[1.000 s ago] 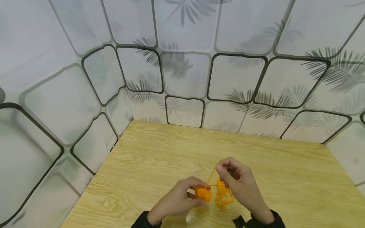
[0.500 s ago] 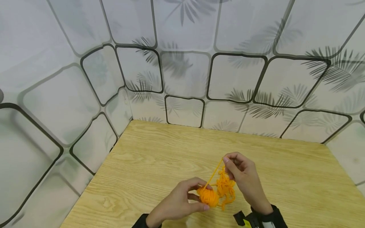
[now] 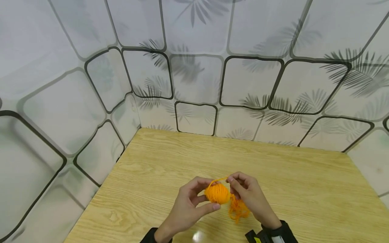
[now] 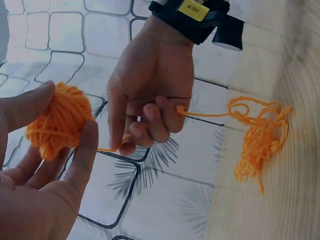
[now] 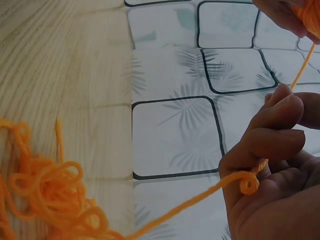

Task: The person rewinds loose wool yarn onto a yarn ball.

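An orange ball of yarn (image 3: 217, 193) is gripped between the thumb and fingers of my left hand (image 3: 189, 202), raised above the table. My right hand (image 3: 247, 192) pinches the orange strand (image 5: 303, 67) that runs over from the ball, thumb against index finger. In the right wrist view the same yarn passes through the curled fingers and leaves the palm side as a tail (image 5: 185, 205). That tail leads down to a loose tangle of orange yarn (image 4: 260, 145), which lies on the table below my right hand and is partly covered by it in the head view.
The wood-grain table (image 3: 170, 158) reaches back to a pale wall covering (image 3: 197, 81) with dark outlines and leaf prints. More of that covering stands along the left side. A dark band with a small black piece (image 3: 255, 236) is on my right wrist.
My left hand has lifted the yarn ball and turned it. The right hand first drew the strand up and away, then came down and in toward the ball, shortening the stretch between them.
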A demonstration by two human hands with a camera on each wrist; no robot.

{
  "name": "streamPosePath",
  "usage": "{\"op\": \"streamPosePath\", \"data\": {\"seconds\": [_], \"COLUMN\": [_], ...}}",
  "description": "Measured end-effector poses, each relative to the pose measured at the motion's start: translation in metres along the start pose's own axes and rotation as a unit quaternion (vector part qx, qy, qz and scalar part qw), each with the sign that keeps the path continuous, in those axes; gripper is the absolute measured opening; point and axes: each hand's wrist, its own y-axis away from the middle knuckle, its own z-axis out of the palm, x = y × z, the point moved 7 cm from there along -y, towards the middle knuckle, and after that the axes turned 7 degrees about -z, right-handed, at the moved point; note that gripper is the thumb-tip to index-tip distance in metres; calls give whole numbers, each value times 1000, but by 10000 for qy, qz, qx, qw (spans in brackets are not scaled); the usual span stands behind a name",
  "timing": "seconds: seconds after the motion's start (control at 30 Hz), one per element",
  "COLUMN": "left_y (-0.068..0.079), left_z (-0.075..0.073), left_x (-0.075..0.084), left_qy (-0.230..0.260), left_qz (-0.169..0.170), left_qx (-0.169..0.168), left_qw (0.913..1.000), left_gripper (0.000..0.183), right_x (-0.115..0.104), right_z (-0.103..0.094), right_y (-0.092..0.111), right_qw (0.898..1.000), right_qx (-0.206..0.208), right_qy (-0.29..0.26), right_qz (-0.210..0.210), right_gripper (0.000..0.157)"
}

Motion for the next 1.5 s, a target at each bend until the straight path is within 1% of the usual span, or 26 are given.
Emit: {"op": "streamPosePath", "data": {"seconds": [0.13,0.27,0.37,0.5,0.67,0.73,0.8,0.9,0.97,1.03,1.17,1.23,1.3,1.4,1.5], "left_y": [-2,-3,-2,-3,-6,-6,-6,-5,-5,-4,-2,-1,-1,0,1], "left_z": [-4,-5,-6,-11,-16,-17,-18,-19,-19,-17,-10,-6,-5,-5,-5], "left_x": [7,12,13,11,9,7,4,0,-2,-2,5,9,10,9,5], "left_qy": [156,365,460,400,98,-107,-435,-1062,-1418,-1608,-1629,-1603,-1605,-1517,-1363], "left_qz": [214,330,315,214,183,152,89,-97,-223,-317,-456,-493,-533,-517,-440], "left_qx": [175,173,266,613,973,1099,1243,1434,1452,1377,1112,1033,990,957,890], "left_qw": [9995,9986,9981,9971,9950,9938,9913,9839,9789,9768,9793,9804,9806,9824,9857], "left_gripper": [43,42,40,37,36,36,36,34,33,32,31,30,29,29,29], "right_x": [2,2,0,-3,-12,-17,-23,-33,-41,-47,-59,-62,-63,-63,-65], "right_z": [7,11,17,30,48,54,57,60,60,58,52,47,42,36,31], "right_y": [4,8,10,16,26,30,34,39,41,42,42,40,38,35,33], "right_qw": [9995,9990,9975,9921,9834,9793,9753,9712,9703,9714,9724,9751,9791,9847,9859], "right_qx": [-259,-427,-629,-963,-1248,-1315,-1348,-1335,-1275,-1212,-1098,-1066,-1087,-1220,-1381], "right_qy": [144,158,214,421,801,972,1127,1359,1452,1462,1310,1167,981,646,395], "right_qz": [119,43,-249,-678,-1048,-1189,-1338,-1432,-1455,-1427,-1591,-1556,-1410,-1060,-863], "right_gripper": [38,37,35,31,26,24,22,20,18,18,14,13,15,19,22]}}
